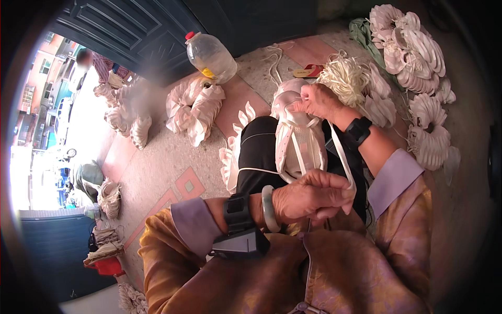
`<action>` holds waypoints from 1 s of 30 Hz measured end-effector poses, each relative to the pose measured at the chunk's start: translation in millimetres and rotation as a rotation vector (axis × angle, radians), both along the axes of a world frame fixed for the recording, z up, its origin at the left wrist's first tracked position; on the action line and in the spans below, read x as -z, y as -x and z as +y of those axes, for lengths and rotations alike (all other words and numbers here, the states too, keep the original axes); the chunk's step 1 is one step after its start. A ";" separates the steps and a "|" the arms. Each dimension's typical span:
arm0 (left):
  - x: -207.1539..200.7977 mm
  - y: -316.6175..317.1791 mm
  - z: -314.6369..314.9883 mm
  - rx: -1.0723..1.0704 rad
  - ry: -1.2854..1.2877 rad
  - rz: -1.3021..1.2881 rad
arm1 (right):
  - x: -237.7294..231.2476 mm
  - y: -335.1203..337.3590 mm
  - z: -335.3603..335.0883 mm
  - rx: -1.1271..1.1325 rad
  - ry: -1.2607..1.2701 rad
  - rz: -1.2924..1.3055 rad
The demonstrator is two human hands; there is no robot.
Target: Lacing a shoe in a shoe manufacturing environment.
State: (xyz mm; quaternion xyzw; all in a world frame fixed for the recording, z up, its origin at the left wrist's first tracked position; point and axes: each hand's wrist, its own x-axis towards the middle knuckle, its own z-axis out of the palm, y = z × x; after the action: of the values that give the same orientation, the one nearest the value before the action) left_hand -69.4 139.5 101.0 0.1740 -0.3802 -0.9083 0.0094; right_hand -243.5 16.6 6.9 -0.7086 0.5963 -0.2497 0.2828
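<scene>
Over on the left, a bundle of pale shoe uppers (194, 109) is seen lying on the tiled floor (157, 172) below a plastic jug (210, 56). At centre, white lacing (342, 157) is gripped in the clenched left hand (311, 196), just above the lap. Further right, the pale shoe upper (297, 137) resting on the dark-trousered knee is pinched at its top by the right hand (319, 100), with stacks of white soles (413, 47) piled beyond.

Pale pink shoe upper (295, 131) with white lace (342, 157); green bangle (268, 208); clear jug (212, 56), red cap, far; mustard-and-lilac sleeves (172, 246).
</scene>
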 end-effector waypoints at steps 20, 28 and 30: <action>21.8 -27.1 -6.2 0.081 1.346 0.160 | 52.6 199.8 100.5 0.791 0.098 -0.422; 98.0 -20.0 -43.2 -0.090 0.927 -0.011 | 77.2 237.9 194.2 1.324 -0.373 -0.475; 88.9 -14.1 -41.7 -0.073 0.827 0.010 | 79.1 201.4 186.3 0.843 -0.259 -0.464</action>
State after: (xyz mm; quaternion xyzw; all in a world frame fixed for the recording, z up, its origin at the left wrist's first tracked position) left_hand -55.3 97.8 12.2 0.1647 -0.7067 -0.6789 0.1125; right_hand -445.0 202.9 -72.3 -0.2908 0.7783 -0.4173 0.3681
